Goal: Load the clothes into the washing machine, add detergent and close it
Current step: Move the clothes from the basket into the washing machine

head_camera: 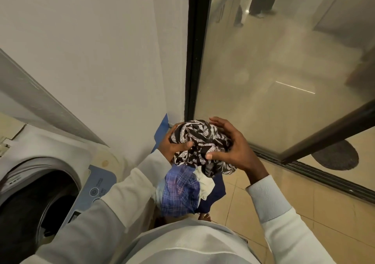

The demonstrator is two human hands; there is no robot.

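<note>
Clothes bundle (203, 148): likely handling soft, light, floppy; needing a two-sided gather.
Left hand (174, 146): gripping one side.
Right hand (231, 148): clasping the other.

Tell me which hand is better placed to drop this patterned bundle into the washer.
Probably the left hand: it grips the patterned bundle on the side nearer the open drum; the right hand holds the far side.

Illumination is even, warm and moderately dim. The glass door (274, 70) shows hazy reflections and one bright streak; the drum opening (30, 207) is dark. Wide-angle distortion bends straight edges.
</note>
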